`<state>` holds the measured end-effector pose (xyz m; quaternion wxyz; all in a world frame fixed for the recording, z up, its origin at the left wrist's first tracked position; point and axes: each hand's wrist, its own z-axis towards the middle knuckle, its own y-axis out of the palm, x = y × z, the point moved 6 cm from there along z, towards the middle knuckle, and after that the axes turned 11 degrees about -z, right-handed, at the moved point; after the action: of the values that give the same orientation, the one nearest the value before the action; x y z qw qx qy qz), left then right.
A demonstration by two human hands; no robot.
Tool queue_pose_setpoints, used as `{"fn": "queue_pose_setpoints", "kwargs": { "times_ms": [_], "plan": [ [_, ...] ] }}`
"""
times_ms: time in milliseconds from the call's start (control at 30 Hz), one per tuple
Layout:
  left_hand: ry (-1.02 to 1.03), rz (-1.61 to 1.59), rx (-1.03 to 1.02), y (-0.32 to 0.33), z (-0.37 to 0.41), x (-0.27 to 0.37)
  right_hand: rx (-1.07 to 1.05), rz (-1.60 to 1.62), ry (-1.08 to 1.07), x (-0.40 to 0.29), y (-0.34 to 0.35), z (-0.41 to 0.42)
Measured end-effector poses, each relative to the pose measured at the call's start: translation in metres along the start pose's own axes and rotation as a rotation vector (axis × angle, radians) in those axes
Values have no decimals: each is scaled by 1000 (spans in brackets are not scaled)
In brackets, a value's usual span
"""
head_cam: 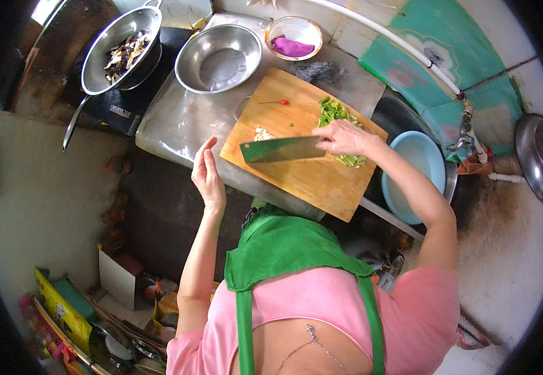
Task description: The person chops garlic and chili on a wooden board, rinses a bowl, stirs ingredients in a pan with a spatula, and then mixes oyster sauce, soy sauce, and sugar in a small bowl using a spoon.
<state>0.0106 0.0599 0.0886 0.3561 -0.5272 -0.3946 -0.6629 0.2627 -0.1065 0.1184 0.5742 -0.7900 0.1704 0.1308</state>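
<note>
My right hand (345, 137) grips a cleaver (283, 149) by its handle end. The broad blade stretches left across the wooden cutting board (299, 187). Just behind the blade's tip lies a small heap of chopped white pieces, probably garlic (263, 134). Cut green vegetable pieces (335, 111) are piled on the board's right side, partly hidden by my right hand. Toward the back of the board rests a red chili pepper (284, 102) with a long stem. My left hand (207, 176) holds nothing and hovers off the board's left corner, fingers extended upward.
Behind the board stand a steel basin (219, 58) and a bowl with something purple (292, 48). A wok (121, 51) holding dark and pale sliced food sits on the stove at left. At right, a light-blue plastic basin (414, 178) sits in the sink below a tap (461, 142).
</note>
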Motion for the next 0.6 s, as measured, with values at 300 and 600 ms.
{"fn": "queue_pose_setpoints", "kwargs": {
  "times_ms": [300,600],
  "plan": [
    [29,-56,7,4,-8,3,175,192,111,5,-17,-5],
    [31,-98,13,21,4,-12,211,909,438,-96,89,9]
  ]
}}
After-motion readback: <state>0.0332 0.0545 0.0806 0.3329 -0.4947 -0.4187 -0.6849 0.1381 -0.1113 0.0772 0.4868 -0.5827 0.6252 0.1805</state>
